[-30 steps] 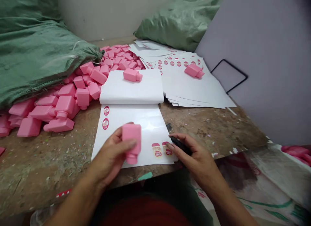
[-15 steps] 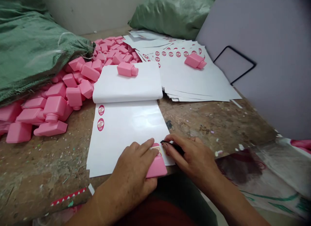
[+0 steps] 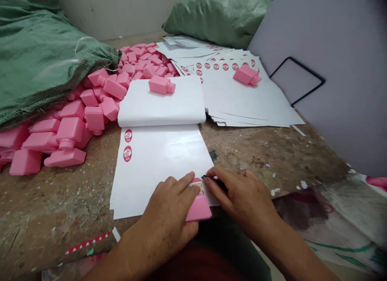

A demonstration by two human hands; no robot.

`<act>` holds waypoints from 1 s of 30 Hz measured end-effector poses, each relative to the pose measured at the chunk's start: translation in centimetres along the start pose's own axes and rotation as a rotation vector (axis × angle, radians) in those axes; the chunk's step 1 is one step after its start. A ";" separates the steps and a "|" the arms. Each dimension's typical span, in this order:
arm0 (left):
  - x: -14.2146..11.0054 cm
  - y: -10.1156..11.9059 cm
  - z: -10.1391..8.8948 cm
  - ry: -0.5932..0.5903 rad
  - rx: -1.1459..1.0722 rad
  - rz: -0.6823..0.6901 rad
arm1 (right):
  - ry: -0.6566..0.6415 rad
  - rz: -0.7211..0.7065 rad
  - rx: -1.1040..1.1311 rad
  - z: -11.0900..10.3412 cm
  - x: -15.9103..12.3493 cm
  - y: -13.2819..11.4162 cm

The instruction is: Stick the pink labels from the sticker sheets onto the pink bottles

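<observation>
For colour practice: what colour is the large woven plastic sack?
The woven plastic sack is muted green, best seen from the head view.

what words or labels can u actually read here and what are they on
Oval pink labels on the white label sheet: print too small to read.
Label on the pink bottle by the left hand: too small and partly covered.
Rows of round labels on the stacked sheets: too small to read.
</observation>
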State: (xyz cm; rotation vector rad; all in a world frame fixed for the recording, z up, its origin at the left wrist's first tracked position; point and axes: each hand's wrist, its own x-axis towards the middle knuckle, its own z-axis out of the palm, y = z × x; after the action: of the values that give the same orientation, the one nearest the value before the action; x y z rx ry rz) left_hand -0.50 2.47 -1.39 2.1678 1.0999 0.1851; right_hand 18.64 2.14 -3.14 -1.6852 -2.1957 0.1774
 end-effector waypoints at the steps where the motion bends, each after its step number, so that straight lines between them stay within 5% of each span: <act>1: 0.0 0.0 0.0 -0.006 -0.004 -0.002 | -0.004 0.008 -0.008 0.0 0.0 -0.1; 9: -0.2 -0.5 -0.2 0.031 -0.178 -0.026 | -0.169 0.212 0.297 0.0 0.1 0.6; 14: -0.4 -0.8 -1.4 0.174 -0.763 -0.356 | -0.117 0.155 0.236 0.0 -1.2 0.1; 20: -0.1 -1.5 -1.6 0.442 -1.188 -0.494 | -0.335 0.046 0.558 -3.3 -3.7 -1.5; 25: -0.1 -1.7 -1.1 0.480 -1.190 -0.437 | -0.046 0.181 0.847 -5.4 -2.7 -2.1; 27: -0.3 -1.5 -1.0 0.509 -1.167 -0.415 | 0.102 0.250 0.873 -5.0 -2.1 -2.5; 30: -0.8 -0.5 -1.0 0.515 -1.218 -0.417 | 0.153 0.342 0.938 -3.8 -1.7 -3.2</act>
State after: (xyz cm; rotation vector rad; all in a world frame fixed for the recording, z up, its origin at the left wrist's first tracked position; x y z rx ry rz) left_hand -1.75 2.56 -0.85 0.7962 1.2012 0.9654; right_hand 17.49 -0.78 1.01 -1.4001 -1.3239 0.9560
